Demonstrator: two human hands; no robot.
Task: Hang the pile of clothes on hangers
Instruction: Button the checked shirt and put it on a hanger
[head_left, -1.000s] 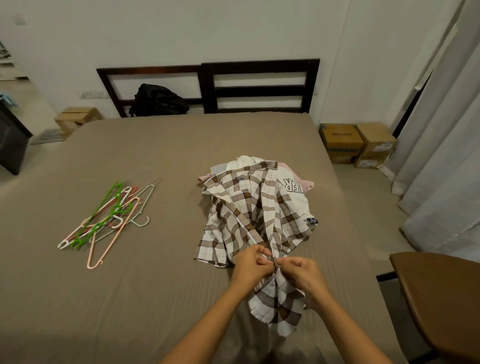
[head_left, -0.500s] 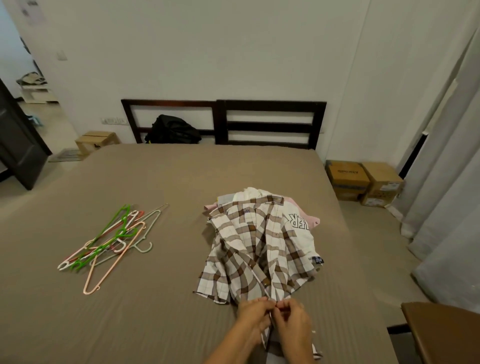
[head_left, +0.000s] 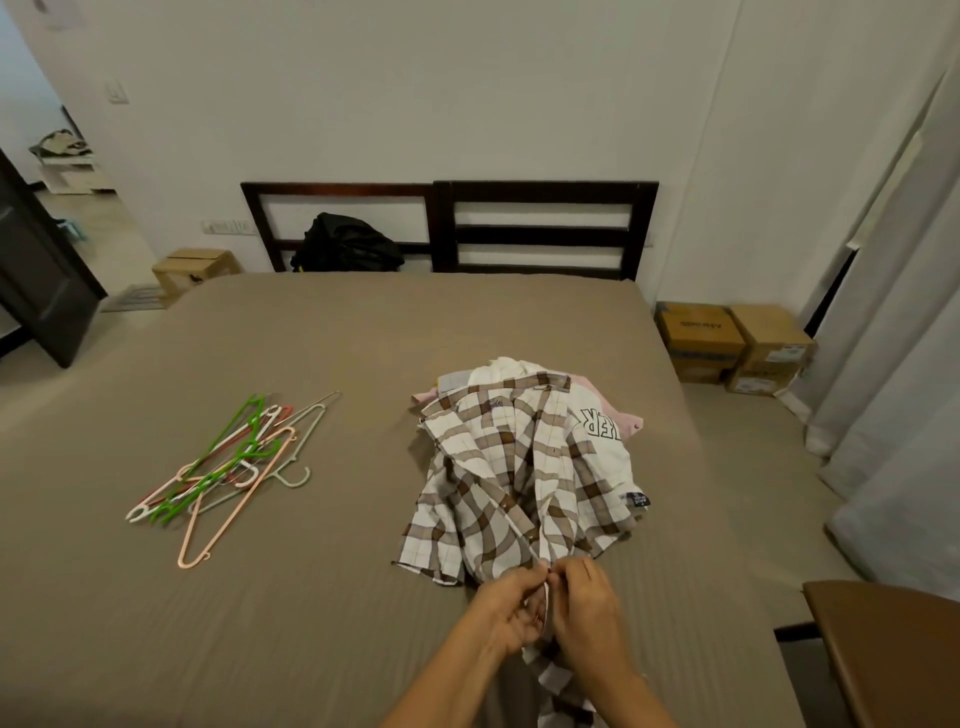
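Note:
A brown-and-white plaid shirt (head_left: 514, 483) lies on top of a pile of clothes on the bed (head_left: 311, 623). Under it show a white garment with black letters (head_left: 602, 423) and a pink one (head_left: 626, 420). My left hand (head_left: 511, 608) and my right hand (head_left: 587, 605) meet at the shirt's near end and pinch its front edges together. The shirt's lower part hangs below my hands, partly hidden. A heap of plastic hangers (head_left: 228, 467) in green, white, peach and grey lies to the left, well apart from both hands.
A dark headboard (head_left: 540, 228) with a black bag (head_left: 348, 249) stands at the far end. Cardboard boxes (head_left: 732, 345) sit on the floor at the right, beside curtains (head_left: 904, 364). A brown chair seat (head_left: 893, 654) is at the near right. A door (head_left: 36, 270) is at the left.
The view has tilted up and then settled, showing more wall. My hands stay together on the shirt's front edge, working slightly lower along it. The hangers have not moved.

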